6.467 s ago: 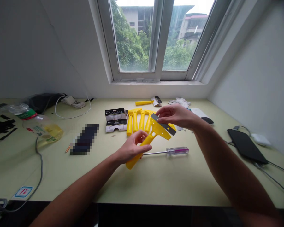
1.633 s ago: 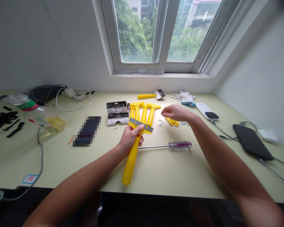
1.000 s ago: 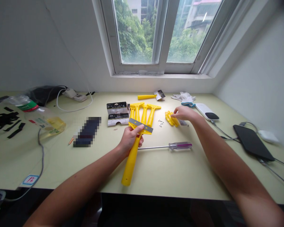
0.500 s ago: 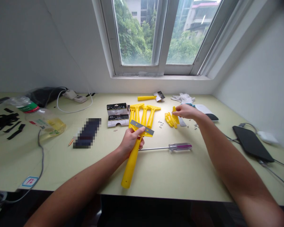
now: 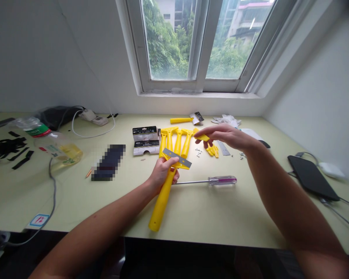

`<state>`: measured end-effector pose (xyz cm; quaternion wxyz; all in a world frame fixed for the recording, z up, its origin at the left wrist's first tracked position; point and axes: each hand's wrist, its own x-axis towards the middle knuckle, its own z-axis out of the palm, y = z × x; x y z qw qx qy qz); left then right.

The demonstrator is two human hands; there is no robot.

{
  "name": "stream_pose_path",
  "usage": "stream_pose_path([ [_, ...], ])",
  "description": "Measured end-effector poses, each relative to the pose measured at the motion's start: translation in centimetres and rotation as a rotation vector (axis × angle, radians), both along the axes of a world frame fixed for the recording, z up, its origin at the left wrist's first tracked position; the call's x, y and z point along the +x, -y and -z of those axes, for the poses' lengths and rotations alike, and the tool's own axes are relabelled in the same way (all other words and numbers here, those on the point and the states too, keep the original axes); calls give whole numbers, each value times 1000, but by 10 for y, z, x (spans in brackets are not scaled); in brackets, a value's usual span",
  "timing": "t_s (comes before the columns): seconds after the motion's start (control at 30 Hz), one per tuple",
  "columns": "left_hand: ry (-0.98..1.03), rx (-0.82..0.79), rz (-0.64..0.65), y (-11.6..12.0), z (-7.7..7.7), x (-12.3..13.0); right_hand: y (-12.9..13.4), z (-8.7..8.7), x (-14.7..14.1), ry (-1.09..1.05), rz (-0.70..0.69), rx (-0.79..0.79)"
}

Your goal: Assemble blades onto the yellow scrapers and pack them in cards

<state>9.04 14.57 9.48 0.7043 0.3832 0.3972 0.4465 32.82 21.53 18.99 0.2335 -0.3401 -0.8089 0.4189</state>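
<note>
Yellow plastic scraper (image 5: pixel 162 205) in left hand (image 5: pixel 162 176), fingers (image 5: pixel 166 166) clamped round neck — steel blade (image 5: pixel 177 158) left exposed, tipped up. Right hand (image 5: pixel 227 135) pinches small yellow strip (image 5: pixel 202 137) above surface (image 5: pixel 192 213), near blade.

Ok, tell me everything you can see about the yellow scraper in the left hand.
The yellow plastic scraper has a long, straight handle with a round, seemingly hollow end, widening into a flat, wide head. A rectangular grey metal blade lies across the head's front edge. It is held tilted, head up and away, handle end toward the person, in the left hand, whose fingers wrap around it just below the head. Whether the head touches the scrapers behind it cannot be told.
</note>
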Motion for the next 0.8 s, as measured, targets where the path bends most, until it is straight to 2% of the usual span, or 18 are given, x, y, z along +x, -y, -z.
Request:
stream_pose_path([
  [0.23,-10,3,-7,1,0,1,3,8,-11,107,75,121],
  [0.4,3,10,2,0,2,0,9,12,-21,124,85,61],
  [0.53,3,6,13,-1,4,-1,16,13,-33,172,101,78],
  [0.7,-6,9,21,-1,5,0,19,19,-45,161,143,-5],
  [0.8,6,3,34,-1,4,0,18,21,-47,162,162,48],
])
